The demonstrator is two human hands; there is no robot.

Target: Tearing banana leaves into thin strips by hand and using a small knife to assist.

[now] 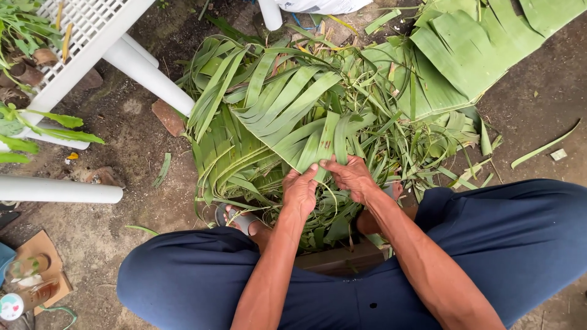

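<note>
While both hands work at the middle of the frame, the left hand [299,192] and right hand [351,177] sit just beside each other, each pinching the near end of a long banana leaf strip [327,143] between thumb and fingers, other fingers curled in. That strip runs up into a big heap of torn leaves [275,110] filling the center, right in front of the person's knees.

Not much in the way of packaging: at the bottom left corner there's a flat brown cardboard piece [36,250] with a couple of clear glass jars [27,269] on it and a round white lid [11,307], marking too small to make out. A small pale scrap [557,154] lies at right on the dirt.

Upper left has a white plastic chair [92,24] tipped with its legs [150,76] jutting toward the pile, nearly touching the leaves. Whole wide leaf pieces [465,55] are stacked upper right. A grey sandal [235,219] peeks out under the heap, left of the hands.

Open dirt ground [538,116] is at the right edge and between chair and knee at left; the leaf pile crowds everything else.
</note>
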